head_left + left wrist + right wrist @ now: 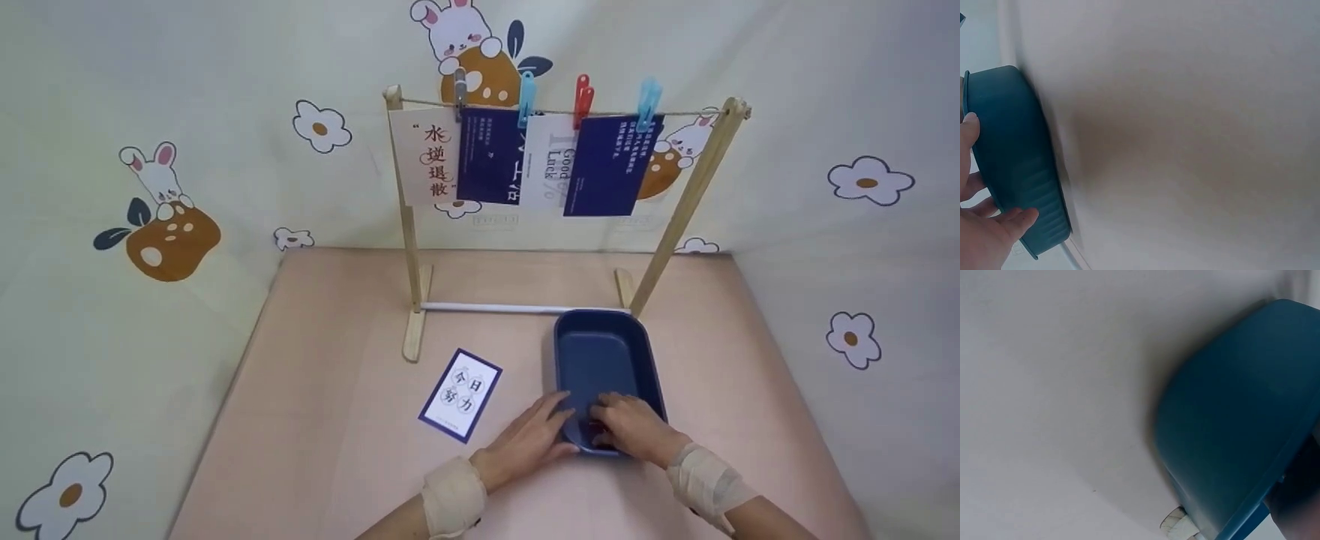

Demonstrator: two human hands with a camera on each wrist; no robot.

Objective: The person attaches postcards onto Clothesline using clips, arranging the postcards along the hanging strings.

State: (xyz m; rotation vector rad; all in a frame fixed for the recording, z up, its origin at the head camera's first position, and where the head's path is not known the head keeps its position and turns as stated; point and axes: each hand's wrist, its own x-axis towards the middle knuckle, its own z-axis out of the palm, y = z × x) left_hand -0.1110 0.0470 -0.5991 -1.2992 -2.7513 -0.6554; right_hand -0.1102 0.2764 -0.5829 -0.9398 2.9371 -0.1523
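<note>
A deep blue tray point(600, 360) stands on the table at the foot of a wooden rack. My left hand point(529, 439) grips its near left rim, fingers over the edge and thumb outside; the left wrist view shows this hand point(988, 230) against the tray's wall point(1010, 140). Inside the tray's near end, my right hand point(634, 426) reaches down with bent fingers. Something small and dark red point(596, 429) shows under those fingertips, its kind and any hold on it mostly hidden. In the right wrist view the tray's outer wall point(1230, 410) covers most of the work.
A card with a blue border point(461, 395) lies left of the tray. Along the rack's string point(690, 114), a grey clothespin point(460, 94), blue clothespins point(527, 97) and red clothespins point(583, 97) hold several cards point(611, 165). A white bar point(487, 307) joins the rack's feet.
</note>
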